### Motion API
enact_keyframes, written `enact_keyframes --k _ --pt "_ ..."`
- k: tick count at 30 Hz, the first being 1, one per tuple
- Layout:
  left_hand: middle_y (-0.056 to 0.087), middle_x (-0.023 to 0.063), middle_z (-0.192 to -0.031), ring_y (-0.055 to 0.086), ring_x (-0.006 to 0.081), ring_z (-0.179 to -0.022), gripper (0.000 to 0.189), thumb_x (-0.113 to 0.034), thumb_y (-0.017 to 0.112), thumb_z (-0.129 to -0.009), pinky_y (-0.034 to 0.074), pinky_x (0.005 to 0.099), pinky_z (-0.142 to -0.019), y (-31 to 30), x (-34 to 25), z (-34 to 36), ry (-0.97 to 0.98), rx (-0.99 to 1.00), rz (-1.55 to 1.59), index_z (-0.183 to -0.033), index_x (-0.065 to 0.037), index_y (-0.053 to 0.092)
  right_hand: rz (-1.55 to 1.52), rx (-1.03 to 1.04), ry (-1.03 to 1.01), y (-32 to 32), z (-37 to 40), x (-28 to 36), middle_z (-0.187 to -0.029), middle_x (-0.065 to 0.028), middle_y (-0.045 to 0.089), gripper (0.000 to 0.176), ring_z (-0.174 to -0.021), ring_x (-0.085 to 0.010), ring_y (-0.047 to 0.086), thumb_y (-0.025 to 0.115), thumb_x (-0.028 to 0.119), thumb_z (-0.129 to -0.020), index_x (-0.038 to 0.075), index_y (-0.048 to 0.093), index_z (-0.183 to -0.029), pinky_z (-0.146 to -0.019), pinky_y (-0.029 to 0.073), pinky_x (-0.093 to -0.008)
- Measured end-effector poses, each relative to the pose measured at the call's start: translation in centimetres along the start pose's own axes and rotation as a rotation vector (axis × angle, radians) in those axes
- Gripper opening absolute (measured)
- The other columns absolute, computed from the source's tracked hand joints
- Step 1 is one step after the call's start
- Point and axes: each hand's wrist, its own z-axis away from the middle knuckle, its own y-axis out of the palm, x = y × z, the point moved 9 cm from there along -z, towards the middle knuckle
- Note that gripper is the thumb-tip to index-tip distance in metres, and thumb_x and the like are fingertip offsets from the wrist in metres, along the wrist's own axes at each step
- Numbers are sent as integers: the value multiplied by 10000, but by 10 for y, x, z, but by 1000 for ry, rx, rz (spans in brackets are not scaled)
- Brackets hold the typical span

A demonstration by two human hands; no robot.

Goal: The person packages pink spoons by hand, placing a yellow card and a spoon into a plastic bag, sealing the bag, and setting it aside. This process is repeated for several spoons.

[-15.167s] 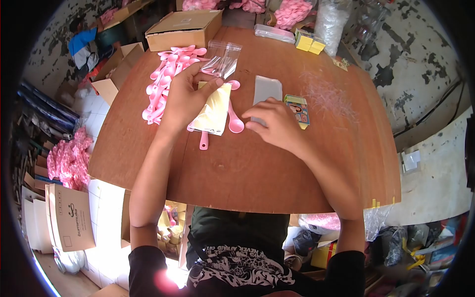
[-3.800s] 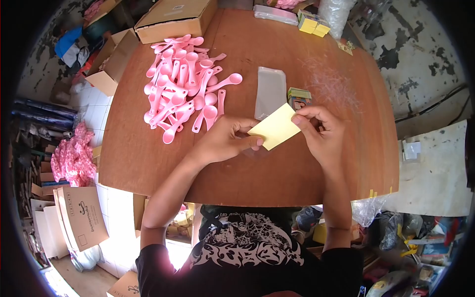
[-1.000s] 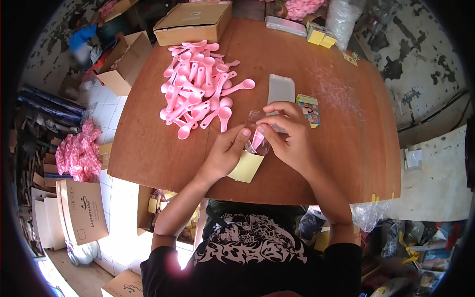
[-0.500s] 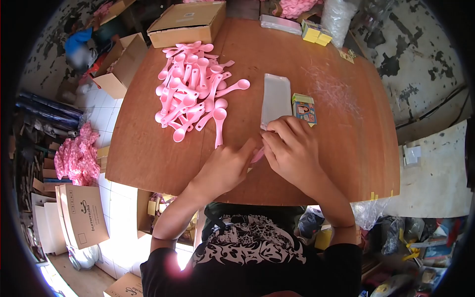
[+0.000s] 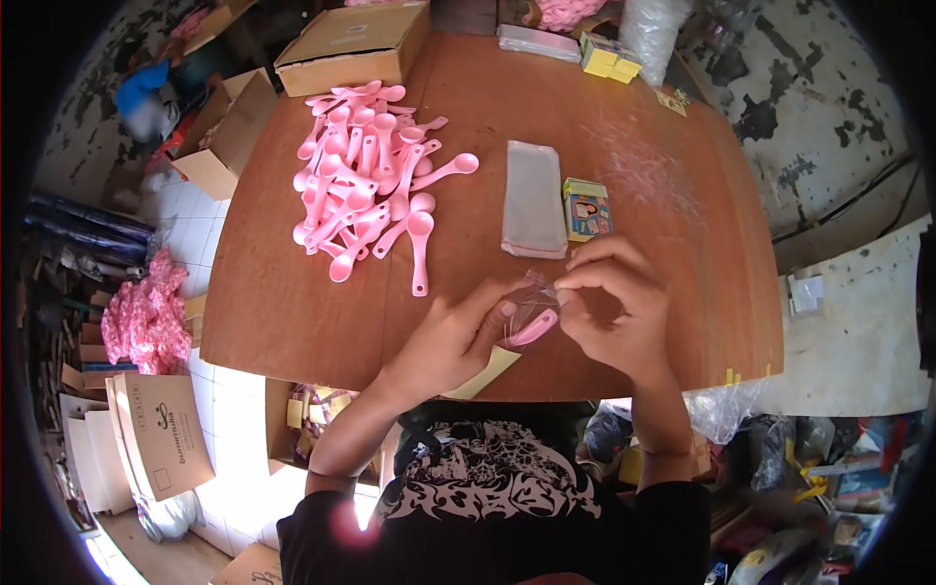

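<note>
Head view, only view on record. Left grip (image 5: 450, 333): thumb pressed down over the fingers, near edge of a clear bag (image 5: 535, 295) pinned between them. Right grip (image 5: 619, 307): thumb and forefinger brought together at the bag's far edge, remaining fingers curled above. The bag spans the gap between the two grips.

Pink spoon (image 5: 532, 330): between the grips, handle seen through or against the film, tilted up toward the right grip; its bowl is not visible. Yellow card (image 5: 485, 376): just below the left grip, slanting toward the bench edge. Cannot tell whether card or spoon lies fully inside the bag.

Surroundings: stack of clear sleeves (image 5: 533, 200) beyond both grips, small printed box (image 5: 587, 210) just beyond the right grip, spoon heap (image 5: 356, 185) past the left grip on its left side, all on the bench (image 5: 702, 331).

Handling, judged: film light, limp, slippery, apt to crease or cling; best pinched at the rim with fingertips. Spoon probably light, stiff plastic, smooth; hold by the handle. Card thin, bends easily; take by its edges, light pressure.
</note>
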Motion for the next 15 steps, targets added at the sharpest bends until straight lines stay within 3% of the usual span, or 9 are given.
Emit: enact_keyframes --k 3,5,8,15 --pt "680 170 -841 693 259 -685 305 42 495 -940 528 320 -631 9 8 2 -115 85 -19 -1232 4 573 268 69 -45 15 7 15 -868 -73 631 155 -744 -225 616 750 -23 -671 24 684 -802 -625 502 -314" --pt "661 185 -745 668 392 -684 364 5 572 -879 526 442 -560 12 2 3 -9 68 -71 -1237 -40 525 372 65 -99 16 9 20 -865 -64 630 161 -733 -225 609 758 -10 -670 32 686 -807 -611 497 -323" --pt "640 189 -707 653 397 -651 376 14 590 -837 528 455 -541 14 -3 5 90 44 -179 -1203 -29 512 499 55 -169 20 12 24 -852 -39 622 184 -697 -226 585 768 20 -652 50 682 -812 -570 474 -340" --pt "621 186 -677 640 395 -621 381 38 578 -800 524 467 -530 18 -10 8 57 160 -403 -1170 -19 511 638 89 -228 34 24 24 -825 -21 565 184 -703 -194 565 704 45 -613 60 636 -783 -576 439 -343"
